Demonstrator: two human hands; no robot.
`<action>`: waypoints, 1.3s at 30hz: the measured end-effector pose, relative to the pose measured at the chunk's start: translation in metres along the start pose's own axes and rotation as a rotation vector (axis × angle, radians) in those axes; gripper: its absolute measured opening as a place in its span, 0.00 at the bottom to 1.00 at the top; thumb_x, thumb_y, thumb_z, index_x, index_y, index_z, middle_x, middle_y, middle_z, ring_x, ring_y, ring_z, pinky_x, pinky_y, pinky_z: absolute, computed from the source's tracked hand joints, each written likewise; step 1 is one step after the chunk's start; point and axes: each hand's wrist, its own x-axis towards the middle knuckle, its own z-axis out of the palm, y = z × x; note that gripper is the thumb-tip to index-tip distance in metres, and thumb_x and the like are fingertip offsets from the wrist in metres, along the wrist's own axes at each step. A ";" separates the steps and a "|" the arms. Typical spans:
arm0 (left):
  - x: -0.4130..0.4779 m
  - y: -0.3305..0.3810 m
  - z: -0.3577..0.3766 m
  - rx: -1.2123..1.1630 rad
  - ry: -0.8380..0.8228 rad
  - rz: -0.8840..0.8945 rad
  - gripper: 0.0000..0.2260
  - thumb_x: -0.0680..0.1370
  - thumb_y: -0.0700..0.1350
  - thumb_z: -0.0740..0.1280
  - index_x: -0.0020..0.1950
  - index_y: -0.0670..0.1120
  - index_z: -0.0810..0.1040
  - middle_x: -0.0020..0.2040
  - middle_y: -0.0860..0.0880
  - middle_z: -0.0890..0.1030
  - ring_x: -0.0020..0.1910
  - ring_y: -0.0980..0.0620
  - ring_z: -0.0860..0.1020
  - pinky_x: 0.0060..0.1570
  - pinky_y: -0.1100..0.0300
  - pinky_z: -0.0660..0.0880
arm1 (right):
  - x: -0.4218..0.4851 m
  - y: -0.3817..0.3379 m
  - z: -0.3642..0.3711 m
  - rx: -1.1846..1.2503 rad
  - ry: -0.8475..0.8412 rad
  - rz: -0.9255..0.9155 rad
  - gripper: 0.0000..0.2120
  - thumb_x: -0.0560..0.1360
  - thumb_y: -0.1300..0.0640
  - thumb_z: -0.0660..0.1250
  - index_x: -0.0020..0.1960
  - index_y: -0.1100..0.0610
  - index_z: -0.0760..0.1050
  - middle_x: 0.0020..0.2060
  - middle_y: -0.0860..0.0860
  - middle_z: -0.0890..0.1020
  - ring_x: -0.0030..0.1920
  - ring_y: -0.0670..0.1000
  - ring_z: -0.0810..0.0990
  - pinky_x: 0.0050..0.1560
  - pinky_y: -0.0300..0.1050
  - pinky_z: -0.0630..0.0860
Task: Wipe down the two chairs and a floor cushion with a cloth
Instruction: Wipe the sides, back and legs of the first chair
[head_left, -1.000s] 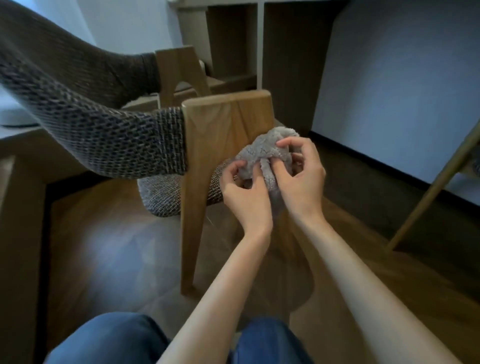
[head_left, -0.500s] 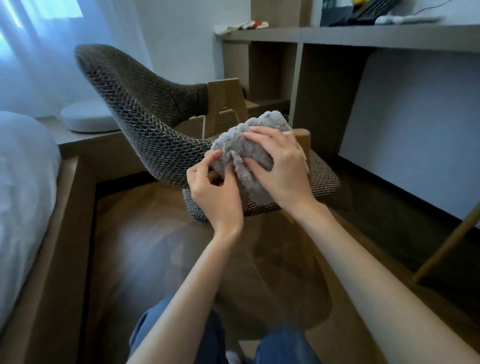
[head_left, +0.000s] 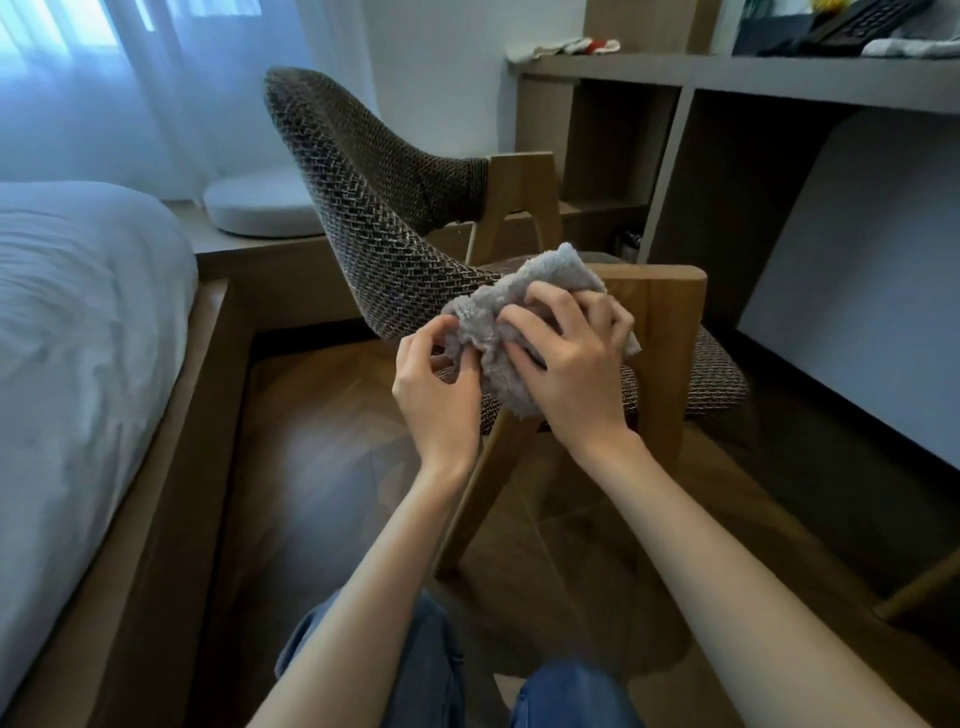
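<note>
Fluffy grey cloth (head_left: 511, 317) was held before the woven brown-grey, wood-framed chair (head_left: 363, 208); its edge was pinched by the left hand (head_left: 436, 400), its bulk gripped by curled fingers of the right hand (head_left: 571, 374)

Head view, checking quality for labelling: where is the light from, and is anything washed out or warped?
Head view: daylight through the curtain at upper left, washed out; shelf uprights lean from the wide lens; the cloth looks sharp.

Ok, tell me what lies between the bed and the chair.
Head view: between the bed and the chair lie a wooden ledge and a strip of bare floor, nothing else.
</note>
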 end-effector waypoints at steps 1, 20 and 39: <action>-0.002 -0.004 -0.001 0.006 -0.020 -0.030 0.12 0.74 0.35 0.69 0.57 0.45 0.79 0.52 0.50 0.78 0.45 0.63 0.77 0.44 0.73 0.73 | -0.005 -0.001 0.000 -0.013 -0.002 -0.031 0.09 0.75 0.55 0.68 0.53 0.55 0.82 0.53 0.54 0.82 0.55 0.54 0.71 0.55 0.57 0.70; 0.043 0.004 -0.029 -0.001 0.021 0.103 0.14 0.75 0.34 0.68 0.59 0.43 0.81 0.46 0.53 0.78 0.41 0.51 0.80 0.41 0.67 0.75 | 0.032 -0.022 0.006 -0.072 -0.051 -0.099 0.13 0.76 0.57 0.68 0.60 0.57 0.79 0.49 0.58 0.80 0.45 0.59 0.78 0.43 0.51 0.78; 0.058 0.079 0.016 0.224 -0.420 0.345 0.14 0.78 0.37 0.64 0.60 0.47 0.81 0.51 0.49 0.76 0.51 0.53 0.75 0.52 0.67 0.71 | 0.053 0.036 -0.051 -0.232 -0.417 0.169 0.19 0.81 0.43 0.52 0.69 0.46 0.69 0.61 0.51 0.75 0.61 0.56 0.68 0.59 0.55 0.63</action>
